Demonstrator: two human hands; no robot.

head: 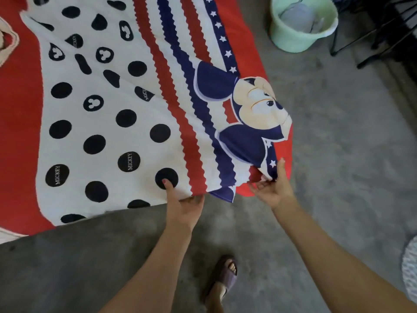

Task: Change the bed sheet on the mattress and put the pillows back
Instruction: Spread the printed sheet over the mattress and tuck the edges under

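A red, white and blue cartoon-print bed sheet (pixel 117 105) with black dots and wavy stripes lies spread over the mattress, filling the upper left of the head view. My left hand (pixel 182 206) holds its near edge, thumb on top on a black dot and fingers curled underneath. My right hand (pixel 274 188) pinches the sheet's near right corner by the blue starred border, lifting it slightly off the floor. The mattress itself is hidden under the sheet. No pillows are in view.
Grey concrete floor (pixel 327 143) surrounds the bed. A pale green bucket (pixel 300 26) with grey cloth inside stands at the upper right, beside black metal frame legs (pixel 379 37). My sandalled foot (pixel 225 276) is below. A speckled fabric edge (pixel 410 267) shows at the right.
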